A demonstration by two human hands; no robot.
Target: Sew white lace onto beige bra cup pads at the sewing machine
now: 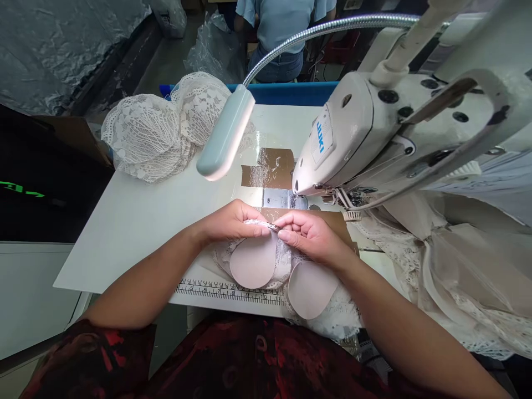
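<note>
A white lace bra [252, 260] with smooth pale cups lies at the front of the sewing table, one cup beside the other. My left hand [236, 221] pinches its upper lace edge between thumb and fingers. Close by on the right, my right hand [305, 233] is closed on the same edge, its thumb and forefinger together near a small dark spot that I cannot make out. Just beyond my fingers stands a white sewing machine [338, 130], its needle area above a metal plate [277, 198].
A lamp [226, 133] on a bendy metal neck hangs over the table. White lace cups [145, 136] are piled at the back left. More lace pieces [461, 266] lie on the right. A printed ruler [228, 291] runs along the front edge. Another person [285, 27] sits beyond the table.
</note>
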